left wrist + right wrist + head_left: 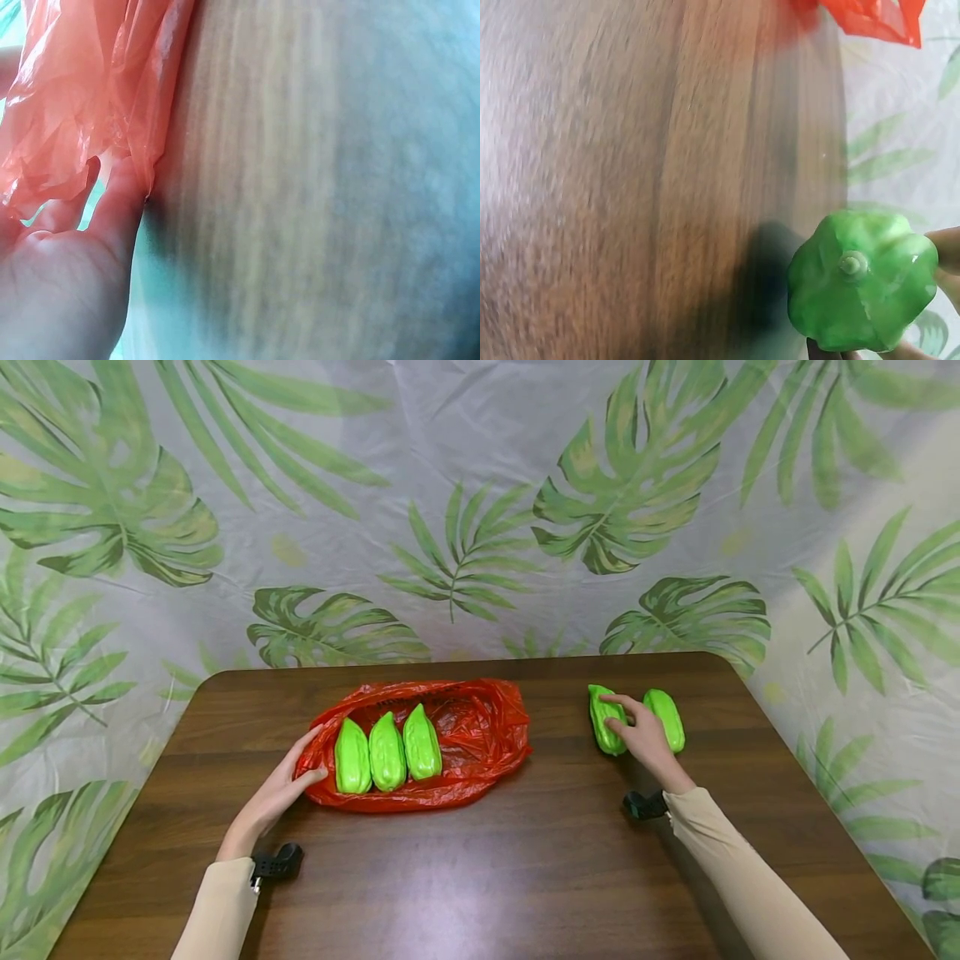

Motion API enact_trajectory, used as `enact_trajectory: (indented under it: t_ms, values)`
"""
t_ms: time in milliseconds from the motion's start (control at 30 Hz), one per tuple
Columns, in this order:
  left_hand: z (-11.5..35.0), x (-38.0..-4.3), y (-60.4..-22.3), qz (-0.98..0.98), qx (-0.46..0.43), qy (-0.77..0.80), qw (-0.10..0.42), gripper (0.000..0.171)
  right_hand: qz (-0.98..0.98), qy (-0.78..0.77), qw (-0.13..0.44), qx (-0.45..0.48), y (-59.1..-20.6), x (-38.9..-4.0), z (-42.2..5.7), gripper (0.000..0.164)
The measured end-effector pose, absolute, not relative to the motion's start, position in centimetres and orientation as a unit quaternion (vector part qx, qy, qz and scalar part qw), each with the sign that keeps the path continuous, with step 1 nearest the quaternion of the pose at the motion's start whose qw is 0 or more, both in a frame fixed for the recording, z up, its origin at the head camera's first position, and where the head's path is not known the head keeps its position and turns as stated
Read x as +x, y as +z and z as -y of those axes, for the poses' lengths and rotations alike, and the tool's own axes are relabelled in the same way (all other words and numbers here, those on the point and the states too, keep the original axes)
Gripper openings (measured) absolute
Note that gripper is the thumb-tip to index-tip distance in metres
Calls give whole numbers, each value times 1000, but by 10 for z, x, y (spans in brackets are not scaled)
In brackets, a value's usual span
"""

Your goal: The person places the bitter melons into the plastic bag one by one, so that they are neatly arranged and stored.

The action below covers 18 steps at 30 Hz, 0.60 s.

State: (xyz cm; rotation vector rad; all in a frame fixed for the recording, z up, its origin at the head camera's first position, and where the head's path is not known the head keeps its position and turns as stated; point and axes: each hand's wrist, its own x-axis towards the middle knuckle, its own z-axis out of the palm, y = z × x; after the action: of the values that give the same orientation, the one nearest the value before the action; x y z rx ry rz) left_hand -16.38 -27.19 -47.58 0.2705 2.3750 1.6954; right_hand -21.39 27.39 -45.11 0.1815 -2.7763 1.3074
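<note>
An opened red plastic bag [480,743] lies on the table left of centre, its mouth spread wide. Three glossy light-green fruits with lobed sides and pointed tips stand in a row in its left half; the middle green fruit [387,752] is beside the nearest-left one. My left hand [281,785] holds the bag's left edge, thumb over the rim and the other fingers behind the plastic. On the right, my right hand [641,731] grips another lobed green fruit [602,727] between thumb and fingers. Its rounded end with a small nub [853,264] faces the right wrist view.
One more green fruit [666,720] lies just right of my right hand. The brown wooden table [450,877] has rounded far corners. A leaf-patterned cloth [465,510] hangs behind it. Each wrist wears a small black camera.
</note>
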Motion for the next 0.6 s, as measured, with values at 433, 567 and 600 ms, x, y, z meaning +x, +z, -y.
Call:
enact_trajectory:
  t_ms: [433,567,600]
  values:
    - [273,-163,-475,-807,96,573,104,71,882,461,36,91,-434,-205,-254,40]
    - [272,-164,-475,-807,94,573,105,71,876,472,29,93,-426,-203,-244,41]
    - [272,-164,-475,-807,94,573,105,71,875,475,26,94,-423,-203,-242,42]
